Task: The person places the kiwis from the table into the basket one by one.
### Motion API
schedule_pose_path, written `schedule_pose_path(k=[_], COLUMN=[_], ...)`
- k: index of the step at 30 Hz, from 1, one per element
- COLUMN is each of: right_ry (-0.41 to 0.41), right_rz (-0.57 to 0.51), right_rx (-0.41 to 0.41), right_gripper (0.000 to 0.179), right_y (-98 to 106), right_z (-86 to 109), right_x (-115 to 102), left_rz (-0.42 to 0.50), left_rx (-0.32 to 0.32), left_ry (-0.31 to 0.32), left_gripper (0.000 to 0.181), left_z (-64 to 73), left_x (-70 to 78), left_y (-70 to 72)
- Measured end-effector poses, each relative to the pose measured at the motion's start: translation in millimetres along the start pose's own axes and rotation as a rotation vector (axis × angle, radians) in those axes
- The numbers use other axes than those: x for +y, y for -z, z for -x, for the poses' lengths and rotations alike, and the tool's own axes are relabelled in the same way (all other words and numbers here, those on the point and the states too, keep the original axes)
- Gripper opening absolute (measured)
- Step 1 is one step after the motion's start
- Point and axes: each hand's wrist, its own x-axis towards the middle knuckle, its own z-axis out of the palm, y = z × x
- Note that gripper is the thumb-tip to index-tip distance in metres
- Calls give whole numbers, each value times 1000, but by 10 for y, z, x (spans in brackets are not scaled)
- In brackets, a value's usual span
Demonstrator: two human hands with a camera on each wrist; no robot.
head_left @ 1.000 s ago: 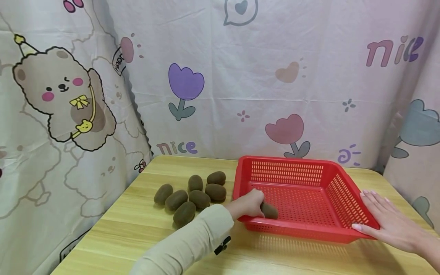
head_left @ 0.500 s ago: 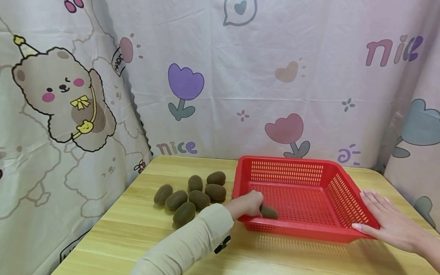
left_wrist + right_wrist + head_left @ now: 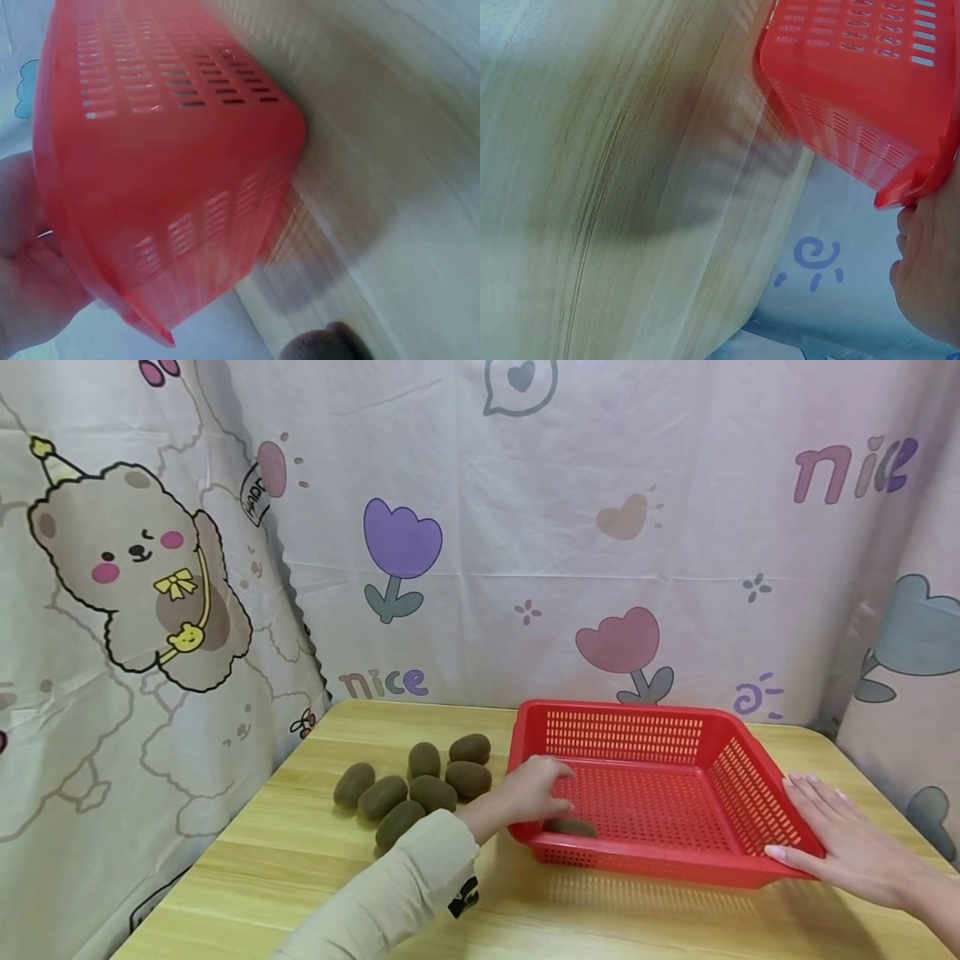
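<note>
In the head view a red plastic basket (image 3: 645,867) with slotted walls stands on the right part of the table. One brown kiwi (image 3: 572,827) lies inside it, at the near left corner. My left hand (image 3: 534,789) is over the basket's left rim, thumb and fingers parted, with nothing between them. The left wrist view has the same hand (image 3: 34,277) at the rim. My right hand (image 3: 851,839) rests on the right rim with straight fingers; the right wrist view shows part of this hand (image 3: 930,262) beside the basket (image 3: 855,90).
Several kiwis (image 3: 383,797) lie grouped on the wooden table (image 3: 247,877) left of the basket. Another kiwi (image 3: 319,346) shows at the bottom of the left wrist view. A printed curtain (image 3: 480,527) hangs behind the table.
My left hand has let go of the kiwi, which now lies in the basket. The hand has drawn back up and left with its fingers spread. My right hand stays on the rim.
</note>
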Motion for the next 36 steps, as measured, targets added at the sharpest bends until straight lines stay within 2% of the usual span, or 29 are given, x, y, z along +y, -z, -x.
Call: schedule_pose_path(k=[4,7,12,19,23,28,36], right_ry=[-2,-4,-14,-15,-15,-16,7], right_rz=[-4,-4,-13,-13,-14,-17,2], right_rx=[1,2,-1,0,1,3,16], right_gripper=[98,98,98,97,98,98,95], right_y=[-1,-3,-6,-10,-10,-9,-11], right_z=[0,1,-4,-9,-5,-2,-10], right_x=[-8,-14,-9,2,-3,-5,-15], left_rz=[3,59,166,190,205,194,150], left_rx=[139,232,361,516,555,565,528], left_ry=[-49,-54,-68,-61,-68,-67,-29], left_gripper=[38,36,34,33,34,35,35], left_z=[75,127,193,264,304,362,448], left_x=[-74,-153,-310,-512,-627,-786,-1072], left_y=[47,71,81,30,8,-30,-140])
